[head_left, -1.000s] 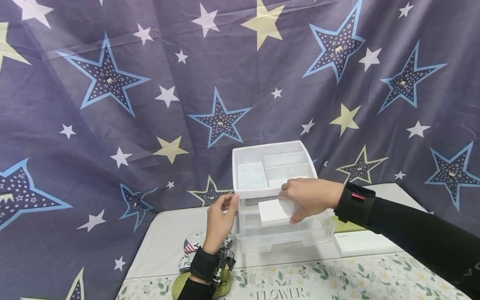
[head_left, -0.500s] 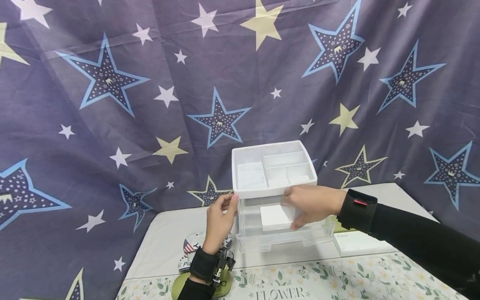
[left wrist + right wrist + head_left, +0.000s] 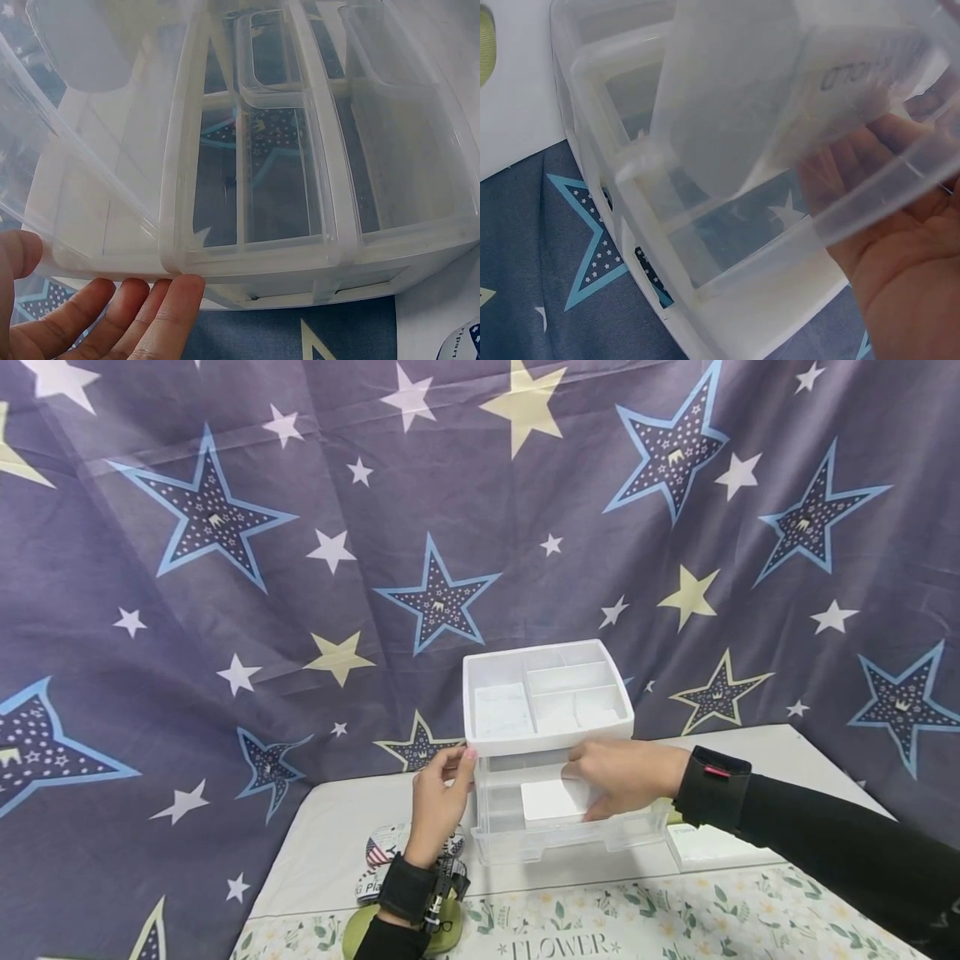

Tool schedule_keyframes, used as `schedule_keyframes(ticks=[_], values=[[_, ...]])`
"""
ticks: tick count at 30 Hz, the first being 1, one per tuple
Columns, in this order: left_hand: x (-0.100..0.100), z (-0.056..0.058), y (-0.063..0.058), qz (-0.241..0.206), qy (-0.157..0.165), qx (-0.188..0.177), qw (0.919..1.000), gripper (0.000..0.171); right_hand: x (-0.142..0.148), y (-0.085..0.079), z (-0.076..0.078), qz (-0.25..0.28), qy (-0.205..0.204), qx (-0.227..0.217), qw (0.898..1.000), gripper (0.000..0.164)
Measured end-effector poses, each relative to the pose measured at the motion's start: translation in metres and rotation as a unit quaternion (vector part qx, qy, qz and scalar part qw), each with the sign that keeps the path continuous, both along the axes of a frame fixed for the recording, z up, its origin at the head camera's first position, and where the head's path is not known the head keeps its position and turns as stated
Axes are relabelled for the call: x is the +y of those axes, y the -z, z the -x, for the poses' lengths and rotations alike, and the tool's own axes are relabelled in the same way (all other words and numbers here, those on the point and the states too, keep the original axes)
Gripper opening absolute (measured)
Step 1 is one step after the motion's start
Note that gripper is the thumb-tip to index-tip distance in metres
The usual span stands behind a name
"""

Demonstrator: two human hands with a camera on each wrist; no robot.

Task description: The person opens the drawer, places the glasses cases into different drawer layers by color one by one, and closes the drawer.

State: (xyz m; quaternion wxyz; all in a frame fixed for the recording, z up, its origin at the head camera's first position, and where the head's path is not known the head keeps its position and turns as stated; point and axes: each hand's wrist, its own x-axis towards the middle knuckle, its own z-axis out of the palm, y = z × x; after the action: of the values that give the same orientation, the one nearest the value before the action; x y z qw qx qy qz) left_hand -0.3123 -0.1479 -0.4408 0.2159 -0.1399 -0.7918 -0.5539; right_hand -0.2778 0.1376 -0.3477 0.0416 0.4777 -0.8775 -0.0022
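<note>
A white plastic drawer unit (image 3: 551, 743) stands on the table with a clear drawer (image 3: 525, 847) pulled out toward me. My right hand (image 3: 626, 777) grips a flat white box (image 3: 553, 800), lowered into that drawer. Through the drawer's clear wall in the right wrist view, the right hand (image 3: 907, 202) shows behind the box (image 3: 840, 90), which bears dark lettering. At the unit's left top corner, my left hand (image 3: 441, 797) rests thumb and fingertips against the rim. Its fingers (image 3: 176, 307) look fairly straight along the white frame in the left wrist view.
The unit's top tray (image 3: 547, 745) has dividers. Left of the unit lie a printed case (image 3: 375, 877) and a green glasses case (image 3: 450, 927). To its right sits another white box (image 3: 712, 850). A flower-print cloth (image 3: 562, 906) covers the table front; a starry curtain (image 3: 315, 485) hangs behind.
My right hand has lowered the white box from above the drawer down into it. My left hand has stayed at the unit's top corner.
</note>
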Motion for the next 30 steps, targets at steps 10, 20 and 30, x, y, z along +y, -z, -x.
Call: schedule_keyframes(ticks=[10, 20, 30], values=[[-0.001, 0.001, 0.001, -0.002, 0.003, -0.002, 1.0000, 0.048, 0.012, 0.001, -0.005, 0.021, -0.005, -0.006, 1.000, 0.031], [-0.002, 0.001, 0.001, -0.002, 0.005, 0.003, 1.0000, 0.044, 0.029, -0.009, -0.010, 0.055, -0.017, -0.044, 0.997, 0.015], [-0.001, 0.001, 0.001, 0.002, 0.006, 0.008, 1.0000, 0.044, 0.033, -0.010, -0.012, 0.065, -0.011, -0.060, 0.996, 0.012]])
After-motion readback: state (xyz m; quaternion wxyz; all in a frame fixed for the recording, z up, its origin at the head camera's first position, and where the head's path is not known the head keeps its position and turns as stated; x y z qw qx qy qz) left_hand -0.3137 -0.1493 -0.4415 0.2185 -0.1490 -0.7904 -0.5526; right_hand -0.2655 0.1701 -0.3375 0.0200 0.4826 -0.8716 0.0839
